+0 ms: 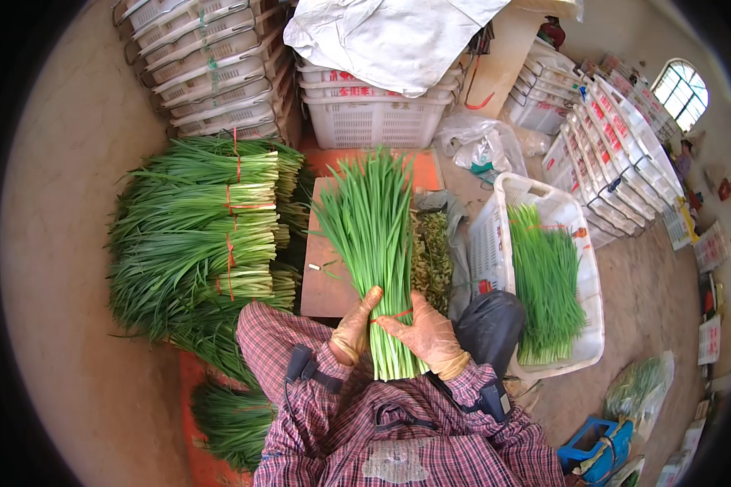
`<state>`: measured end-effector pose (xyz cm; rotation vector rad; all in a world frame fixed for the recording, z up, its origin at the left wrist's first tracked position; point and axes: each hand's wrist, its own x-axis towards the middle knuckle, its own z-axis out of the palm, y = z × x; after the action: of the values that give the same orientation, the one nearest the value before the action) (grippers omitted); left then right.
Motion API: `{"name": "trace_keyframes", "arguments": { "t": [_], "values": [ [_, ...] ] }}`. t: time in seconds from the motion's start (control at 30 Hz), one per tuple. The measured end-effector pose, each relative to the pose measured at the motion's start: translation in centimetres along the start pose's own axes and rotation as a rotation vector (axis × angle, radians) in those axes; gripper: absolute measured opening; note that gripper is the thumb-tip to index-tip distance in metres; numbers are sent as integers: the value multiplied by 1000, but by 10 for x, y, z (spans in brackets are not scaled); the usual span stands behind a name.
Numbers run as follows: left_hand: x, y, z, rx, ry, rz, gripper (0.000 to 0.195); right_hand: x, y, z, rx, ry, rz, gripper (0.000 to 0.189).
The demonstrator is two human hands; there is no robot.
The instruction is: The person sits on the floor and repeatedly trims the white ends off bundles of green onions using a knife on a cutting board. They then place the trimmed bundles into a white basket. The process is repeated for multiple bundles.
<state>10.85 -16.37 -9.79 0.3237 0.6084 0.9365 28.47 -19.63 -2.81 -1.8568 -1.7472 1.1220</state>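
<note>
A bundle of garlic chives (381, 237) with a red band around its pale stems is between my hands, leaf tips pointing away from me. My left hand (357, 322), in a thin yellowish glove, holds its left side. Gripping the right side is my right hand (425, 333), gloved the same way, its thumb lying across the stems by the band. Under the leaves lies a reddish-brown board (329, 286). Tied chive bundles (201, 225) are piled at the left. At the right, a white plastic crate (592, 292) holds more chives (545, 292).
Stacked white crates stand at the back left (213, 67), back centre (377, 115) and right (609, 152). Stem scraps (432, 255) lie right of the board. A clear plastic bag (487, 143) is behind them. A blue container (597, 447) sits at lower right.
</note>
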Motion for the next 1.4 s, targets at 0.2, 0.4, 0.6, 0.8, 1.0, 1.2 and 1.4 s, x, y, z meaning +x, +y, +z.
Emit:
{"name": "trace_keyframes", "arguments": {
  "t": [0.2, 0.4, 0.6, 0.8, 1.0, 1.2, 1.4],
  "values": [
    [-1, -7, -8, -15, 51, 87, 66, -14, -9, 10, -291, 109, -197, 102],
    [-9, -1, -11, -319, -25, 28, 64, -19, 10, -10, 548, -158, -44, 95],
    [-1, -1, -12, -219, -43, 130, 64, -9, 15, -7, 402, -325, -50, 119],
    [4, -6, -15, -122, -1, 260, 67, -11, 16, 11, 805, -356, -72, 94],
    [-4, -1, -14, -114, -36, 176, 76, -17, 18, 9, 882, -287, -85, 87],
    [-11, -10, -14, 69, -44, 260, 94, -21, 16, 3, 319, -69, -215, 93],
    [-11, -14, 9, -124, 42, 333, 61, -22, 19, 11, 549, -126, -246, 94]
  ]
}}
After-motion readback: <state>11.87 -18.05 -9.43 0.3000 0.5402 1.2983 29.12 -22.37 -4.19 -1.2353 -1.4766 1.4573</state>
